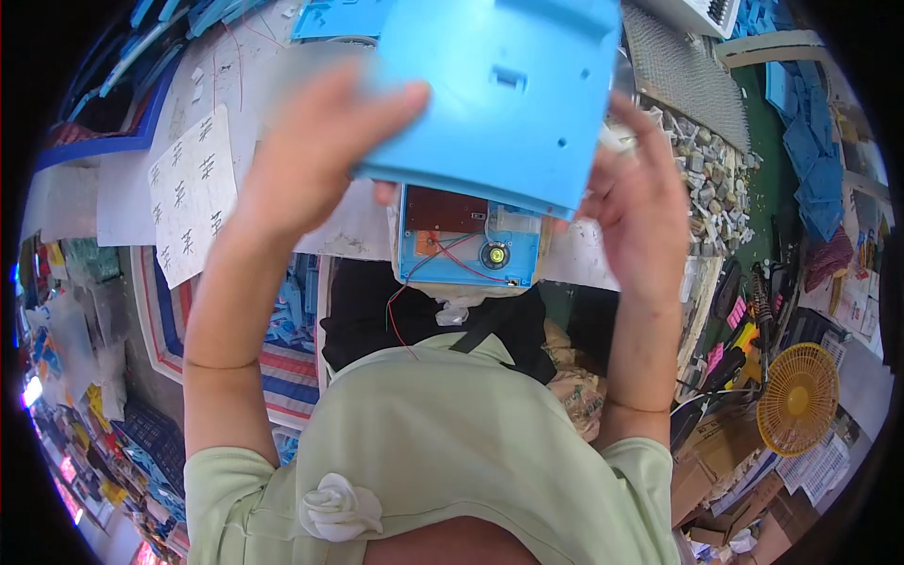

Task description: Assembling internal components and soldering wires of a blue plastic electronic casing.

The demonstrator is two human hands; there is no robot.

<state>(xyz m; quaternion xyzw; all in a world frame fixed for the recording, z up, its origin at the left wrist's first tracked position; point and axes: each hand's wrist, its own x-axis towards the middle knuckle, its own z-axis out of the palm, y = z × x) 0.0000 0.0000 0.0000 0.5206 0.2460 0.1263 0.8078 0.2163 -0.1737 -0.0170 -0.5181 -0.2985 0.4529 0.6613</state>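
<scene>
A flat blue plastic panel [490, 104] with a small slot and a few holes is raised in front of me, tilted. My left hand [315, 146], partly smeared by motion, grips its left edge with the thumb on top and fingers beneath. At the right edge my right hand [640, 202] holds the panel, some fingertips hidden behind it. Beneath, nearer my body, lies an open blue plastic casing [424, 271]. It contains a brown board [443, 209], a small round speaker [494, 254] and thin red wires [461, 247], some trailing over its front edge.
A white paper sheet [193, 193] with handwritten characters lies on the worktable [330, 231] at left. Many small metal-grey parts [711, 179] are heaped at right, near a textured mat [683, 71]. A yellow fan [798, 400] stands at lower right; blue panels [815, 155] are stacked at far right.
</scene>
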